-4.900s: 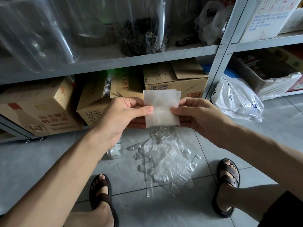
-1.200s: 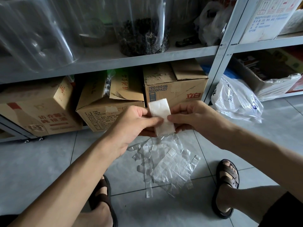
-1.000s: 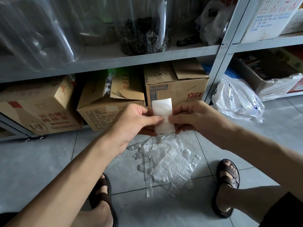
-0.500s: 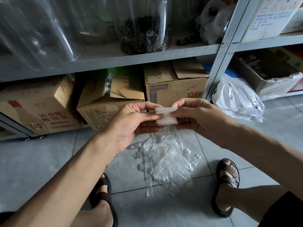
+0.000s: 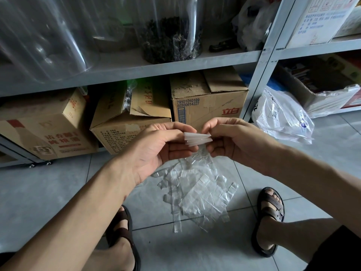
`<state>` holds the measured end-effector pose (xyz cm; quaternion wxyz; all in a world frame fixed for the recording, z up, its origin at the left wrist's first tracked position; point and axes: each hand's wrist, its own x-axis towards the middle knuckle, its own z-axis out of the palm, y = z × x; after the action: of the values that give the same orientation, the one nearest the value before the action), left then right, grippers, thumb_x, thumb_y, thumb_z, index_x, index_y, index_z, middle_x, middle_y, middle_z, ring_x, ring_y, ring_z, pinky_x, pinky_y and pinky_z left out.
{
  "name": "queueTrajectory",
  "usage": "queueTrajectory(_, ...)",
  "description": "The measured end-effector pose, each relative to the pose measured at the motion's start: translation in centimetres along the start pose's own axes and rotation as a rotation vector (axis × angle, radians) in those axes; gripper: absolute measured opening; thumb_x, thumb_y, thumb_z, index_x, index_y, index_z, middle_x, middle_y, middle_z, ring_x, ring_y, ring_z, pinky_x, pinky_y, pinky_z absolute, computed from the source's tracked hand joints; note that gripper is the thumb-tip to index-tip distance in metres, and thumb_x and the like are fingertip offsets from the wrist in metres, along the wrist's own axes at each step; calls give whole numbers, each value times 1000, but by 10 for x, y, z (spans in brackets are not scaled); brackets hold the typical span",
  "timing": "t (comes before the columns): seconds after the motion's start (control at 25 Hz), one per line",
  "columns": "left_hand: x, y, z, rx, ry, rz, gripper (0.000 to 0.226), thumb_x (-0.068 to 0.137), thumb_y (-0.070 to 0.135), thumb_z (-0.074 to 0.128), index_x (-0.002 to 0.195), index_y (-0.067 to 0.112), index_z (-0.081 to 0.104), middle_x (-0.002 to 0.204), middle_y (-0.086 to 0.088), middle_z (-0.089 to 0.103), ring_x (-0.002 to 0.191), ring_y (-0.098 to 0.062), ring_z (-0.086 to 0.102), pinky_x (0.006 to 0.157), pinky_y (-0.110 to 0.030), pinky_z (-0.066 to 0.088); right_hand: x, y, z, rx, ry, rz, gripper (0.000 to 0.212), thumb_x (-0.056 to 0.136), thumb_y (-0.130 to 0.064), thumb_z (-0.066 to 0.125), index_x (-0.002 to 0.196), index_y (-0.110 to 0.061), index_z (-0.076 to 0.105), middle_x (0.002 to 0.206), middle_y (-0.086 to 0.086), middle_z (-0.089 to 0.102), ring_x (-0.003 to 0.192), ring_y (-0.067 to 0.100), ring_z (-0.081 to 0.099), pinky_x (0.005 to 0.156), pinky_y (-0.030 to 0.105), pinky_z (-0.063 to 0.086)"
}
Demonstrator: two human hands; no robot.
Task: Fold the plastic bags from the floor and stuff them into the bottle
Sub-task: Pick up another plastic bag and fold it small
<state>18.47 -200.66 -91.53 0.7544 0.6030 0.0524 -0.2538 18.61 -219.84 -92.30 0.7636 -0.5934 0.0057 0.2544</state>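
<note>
The white bag (image 5: 197, 139) was a tall strip a moment ago. Now it is folded over into a small, thick wad. It is up in the air, just above the pile of clear bags (image 5: 197, 192) on the floor (image 5: 48, 192). The left hand (image 5: 156, 145) pinches one end with thumb and fingers, and the right hand (image 5: 234, 139) pinches the other end. The wad looks small enough to push into the bottle next. The bottle cannot be seen now. The pile is not folded yet.
</note>
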Motion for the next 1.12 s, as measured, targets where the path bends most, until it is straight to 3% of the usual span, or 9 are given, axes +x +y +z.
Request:
queueTrajectory(0.28, -2, 1, 1, 23, 0, 25, 43, 95, -6, 43, 70, 7, 75, 77, -15, 74, 63, -21, 73, 57, -23, 60, 1, 0, 0, 21, 8, -6, 30, 98, 3, 43, 78, -7, 64, 66, 12, 63, 52, 14, 63, 52, 21, 55)
queueTrajectory(0.48, -2, 1, 0, 11, 31, 14, 21, 94, 6, 51, 88, -1, 70, 77, -14, 74, 65, -20, 72, 59, -24, 60, 4, 2, 1, 10, 20, -24, 28, 96, -4, 47, 75, -6, 66, 70, 14, 65, 57, 20, 65, 56, 25, 57)
queueTrajectory(0.6, 2, -4, -3, 126, 66, 59, 22, 73, 18, 74, 87, 1, 75, 79, -14, 75, 65, -17, 72, 59, -23, 59, 2, 4, 2, -100, 2, -46, 8, 86, -10, 66, 84, -3, 65, 78, 15, 66, 63, 20, 65, 61, 24, 58)
queueTrajectory(0.76, 6, -9, -7, 165, 109, 60, 19, 60, 11, 77, 78, 7, 78, 77, -13, 75, 66, -16, 71, 59, -23, 59, 4, 8, -1, -138, 13, -49, 19, 74, -5, 72, 91, -1, 63, 77, 13, 68, 65, 18, 67, 64, 22, 59)
queueTrajectory(1.12, 5, -11, -9, 237, 58, 140, 21, 77, -3, 74, 97, 2, 73, 88, -17, 76, 75, -19, 73, 67, -25, 60, 5, 12, -1, -174, 76, -143, 19, 70, -4, 73, 87, 0, 67, 83, 18, 68, 67, 20, 68, 68, 26, 61)
